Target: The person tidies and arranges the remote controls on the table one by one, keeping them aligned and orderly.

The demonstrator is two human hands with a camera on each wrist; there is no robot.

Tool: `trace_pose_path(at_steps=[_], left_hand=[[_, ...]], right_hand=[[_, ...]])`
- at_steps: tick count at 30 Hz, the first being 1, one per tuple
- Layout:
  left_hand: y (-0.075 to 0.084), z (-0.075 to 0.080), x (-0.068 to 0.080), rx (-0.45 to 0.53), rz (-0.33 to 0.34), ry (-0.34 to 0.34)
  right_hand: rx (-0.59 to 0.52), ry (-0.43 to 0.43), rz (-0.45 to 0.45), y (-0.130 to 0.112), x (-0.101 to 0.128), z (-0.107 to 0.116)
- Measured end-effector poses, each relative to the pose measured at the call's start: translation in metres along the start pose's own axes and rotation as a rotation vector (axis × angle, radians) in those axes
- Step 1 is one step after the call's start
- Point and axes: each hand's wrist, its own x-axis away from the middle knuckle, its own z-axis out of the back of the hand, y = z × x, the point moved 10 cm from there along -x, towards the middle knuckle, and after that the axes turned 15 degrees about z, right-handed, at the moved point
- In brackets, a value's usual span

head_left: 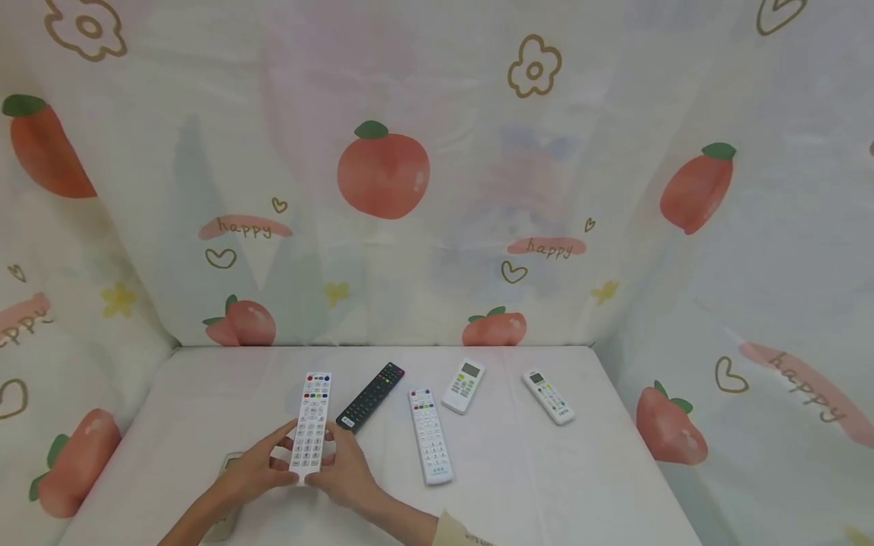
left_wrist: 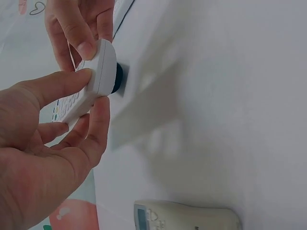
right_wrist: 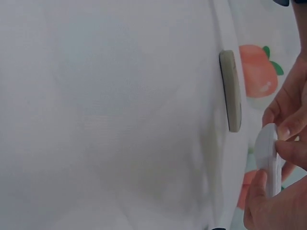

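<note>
Both hands hold a long white remote (head_left: 311,422) with coloured buttons just above the table, near the front left. My left hand (head_left: 287,455) grips its lower left edge and my right hand (head_left: 325,458) grips the lower right edge. In the left wrist view the left hand (left_wrist: 91,96) pinches the white remote (left_wrist: 101,72) between thumb and fingers, with the right hand's fingers (left_wrist: 79,36) on the far side. The right wrist view shows my right hand (right_wrist: 276,165) on the end of the white remote (right_wrist: 267,146).
On the white tablecloth (head_left: 546,470) lie a black remote (head_left: 372,396), a long white remote (head_left: 430,436), and two small white remotes with screens (head_left: 463,385) (head_left: 548,396). A grey remote (head_left: 228,485) lies under my left forearm. Peach-print fabric walls stand on three sides.
</note>
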Motion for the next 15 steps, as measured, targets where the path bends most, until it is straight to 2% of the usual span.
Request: trace_pose_path(at_steps=[4, 11, 15], left_hand=[[-0.011, -0.003, 0.002, -0.008, 0.047, 0.001], [-0.020, -0.009, 0.008, -0.009, 0.073, -0.005], [-0.027, -0.012, 0.012, -0.047, 0.083, -0.008]], right_hand=[[-0.015, -0.016, -0.022, 0.004, 0.006, -0.006], [-0.005, -0.037, -0.070, 0.012, 0.017, -0.013], [-0.015, -0.052, -0.112, 0.018, 0.024, -0.019]])
